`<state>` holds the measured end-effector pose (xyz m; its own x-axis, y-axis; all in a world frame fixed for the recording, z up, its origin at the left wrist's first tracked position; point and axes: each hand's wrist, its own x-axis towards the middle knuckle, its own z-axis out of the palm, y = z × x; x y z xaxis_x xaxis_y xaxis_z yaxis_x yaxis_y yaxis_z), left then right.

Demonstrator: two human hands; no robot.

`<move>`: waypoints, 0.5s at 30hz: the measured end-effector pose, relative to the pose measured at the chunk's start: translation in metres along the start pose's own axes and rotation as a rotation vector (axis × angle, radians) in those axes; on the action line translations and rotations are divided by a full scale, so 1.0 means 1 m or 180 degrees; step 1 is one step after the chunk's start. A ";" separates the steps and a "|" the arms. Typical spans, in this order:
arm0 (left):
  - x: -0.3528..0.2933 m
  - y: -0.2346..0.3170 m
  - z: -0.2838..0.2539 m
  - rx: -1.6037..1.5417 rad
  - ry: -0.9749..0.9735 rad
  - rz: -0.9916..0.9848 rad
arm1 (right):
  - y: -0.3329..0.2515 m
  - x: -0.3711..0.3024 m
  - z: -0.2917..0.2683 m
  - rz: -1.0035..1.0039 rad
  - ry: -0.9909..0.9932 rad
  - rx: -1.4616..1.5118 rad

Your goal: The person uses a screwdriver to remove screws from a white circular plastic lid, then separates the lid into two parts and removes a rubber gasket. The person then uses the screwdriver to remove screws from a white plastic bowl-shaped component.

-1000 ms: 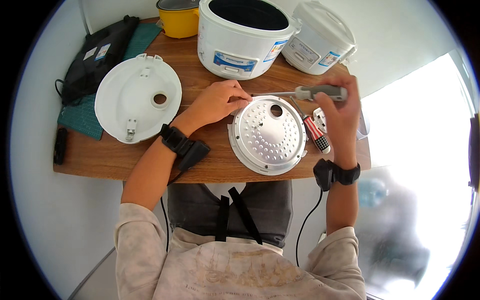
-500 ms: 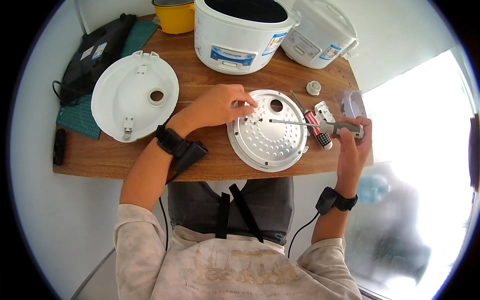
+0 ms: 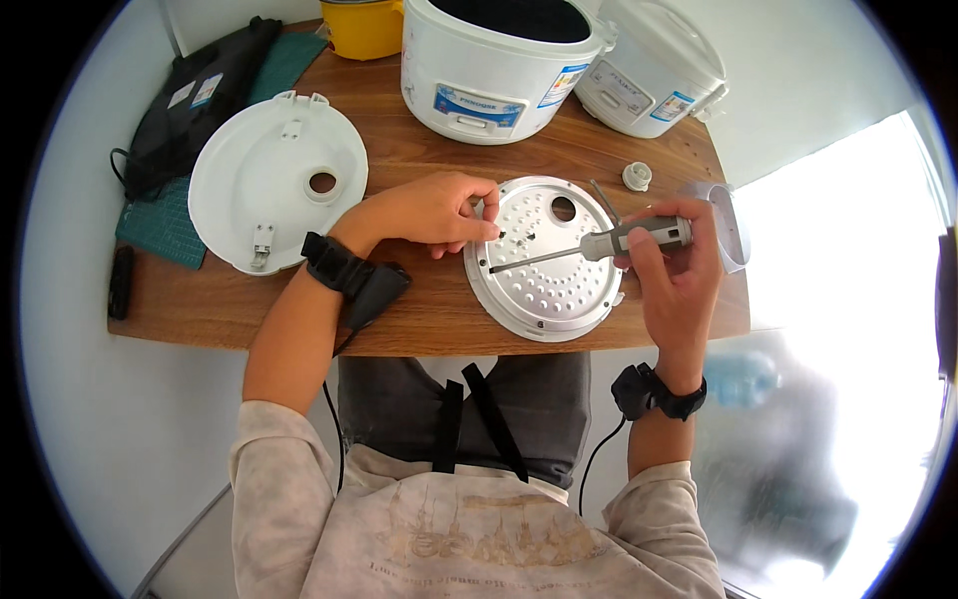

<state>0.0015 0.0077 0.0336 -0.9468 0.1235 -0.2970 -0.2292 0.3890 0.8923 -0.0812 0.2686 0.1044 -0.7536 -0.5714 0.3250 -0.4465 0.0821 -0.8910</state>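
My right hand (image 3: 674, 265) grips a grey-handled screwdriver (image 3: 649, 238). Its shaft slants left over a round, dimpled metal plate (image 3: 549, 285), the tip near a screw on the plate's left rim. My left hand (image 3: 449, 212) is curled at the plate's upper left edge, thumb and index finger close together; whether anything small sits between them cannot be made out. Small dark pieces, seemingly screws (image 3: 530, 239), lie on the plate near the thumb. Behind my right hand, the shaft of a second screwdriver (image 3: 605, 202) shows; its handle is mostly hidden.
A white round lid (image 3: 215, 215) lies inner side up at left, beside a green mat (image 3: 160, 232) and black bag (image 3: 205, 100). At the back stand a yellow pot (image 3: 361, 32), an open white rice cooker (image 3: 479, 70) and a lidded one (image 3: 649, 65). A white cap (image 3: 637, 177) sits right.
My right hand has brought the screwdriver left and turned its tip down toward the plate's left rim. My left hand has drawn back to the plate's edge, its fingers more curled.
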 end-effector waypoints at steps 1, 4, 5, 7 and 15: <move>0.002 -0.002 0.001 -0.0021 0.0025 0.0021 | -0.001 0.002 0.004 -0.0049 0.0075 0.0039; 0.005 -0.007 0.003 -0.0134 0.0058 0.0061 | 0.000 0.005 0.010 -0.0157 0.0040 0.0012; 0.006 -0.008 0.003 -0.0180 0.0062 0.0070 | 0.000 0.006 0.010 -0.0166 0.0035 -0.0036; 0.007 -0.010 0.003 -0.0197 0.0064 0.0125 | -0.001 0.008 0.012 -0.0187 0.0024 -0.0122; 0.011 -0.015 0.003 -0.0199 0.0056 0.0144 | -0.003 0.012 0.017 -0.0160 -0.0020 -0.0242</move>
<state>-0.0049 0.0061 0.0156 -0.9603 0.1235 -0.2503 -0.1991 0.3256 0.9243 -0.0802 0.2477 0.1052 -0.7264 -0.5814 0.3665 -0.5191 0.1147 -0.8470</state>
